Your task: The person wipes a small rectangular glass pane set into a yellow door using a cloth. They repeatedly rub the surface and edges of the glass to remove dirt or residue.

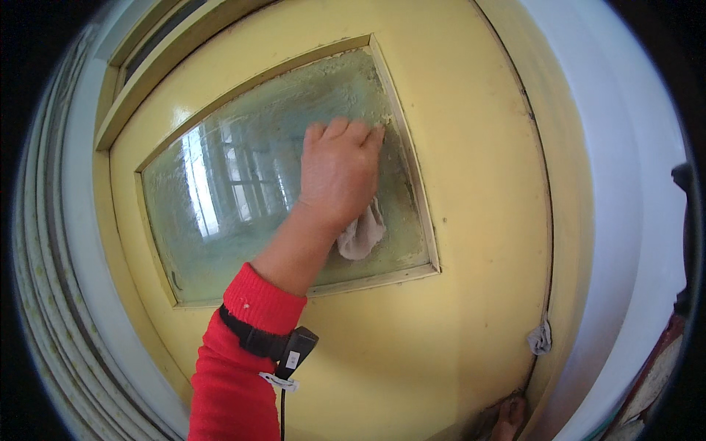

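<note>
My left hand [342,168], in a red sleeve, is closed over a pale grey cloth [363,234] against the textured glass pane [265,121] of a yellow door [469,193]. A loose end of the cloth hangs below the palm; the rest is hidden by the hand. The glass has brownish grime near its right-hand frame. At the bottom right, my right hand [510,416] shows only in part, its fingers bent beside the lower door edge; its grip is unclear. Above it, a small bunched grey cloth [540,337] sits at the door's edge gap.
A raised wooden moulding [405,132] surrounds the pane. A yellow door frame [568,220] and a pale wall [618,165] stand at the right. Several long pale pipes or strips [49,264] run along the left. On my left sleeve is a black strap with a device [295,350] and a cable.
</note>
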The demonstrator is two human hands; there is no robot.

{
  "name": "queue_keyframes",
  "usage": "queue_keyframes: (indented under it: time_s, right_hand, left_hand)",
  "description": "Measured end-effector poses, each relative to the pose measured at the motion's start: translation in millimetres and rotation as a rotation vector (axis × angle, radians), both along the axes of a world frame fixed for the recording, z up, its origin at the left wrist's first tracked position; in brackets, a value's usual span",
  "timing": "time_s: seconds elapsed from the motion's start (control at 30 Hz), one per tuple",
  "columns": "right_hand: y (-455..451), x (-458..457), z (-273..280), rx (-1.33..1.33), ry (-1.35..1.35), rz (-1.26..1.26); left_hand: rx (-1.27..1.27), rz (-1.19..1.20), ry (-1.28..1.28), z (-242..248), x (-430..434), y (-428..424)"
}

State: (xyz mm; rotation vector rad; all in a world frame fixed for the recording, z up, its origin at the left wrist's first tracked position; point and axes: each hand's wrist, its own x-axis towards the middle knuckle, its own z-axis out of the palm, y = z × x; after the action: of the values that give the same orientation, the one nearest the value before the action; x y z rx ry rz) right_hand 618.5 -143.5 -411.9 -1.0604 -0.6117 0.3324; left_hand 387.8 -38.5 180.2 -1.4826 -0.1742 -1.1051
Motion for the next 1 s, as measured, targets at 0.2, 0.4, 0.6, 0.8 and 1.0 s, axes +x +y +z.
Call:
queue_keyframes:
  time_s: [0.2,0.4,0.6,0.8,1.0]
  right_hand:
    - [7,-1,-17,0.133,0.194,-0.005]
    - [8,5,-25,0.109,0.191,0.090]
    - [3,3,-20,0.000,0.089,0.035]
    - [2,-5,-13,0.101,0.231,-0.031]
    - [-3,1,-7,0.048,0.148,0.104]
  left_hand:
    - [-0.002,0.044,0.003,-4,-2,-5]
    - [0.005,0.082,0.016,5,-4,-6]
    - [0.023,0.046,0.043,4,-4,-5]
    - [0.014,0.048,0.028,8,-5,-3]
    - [0.035,0.037,0.035,11,-5,-4]
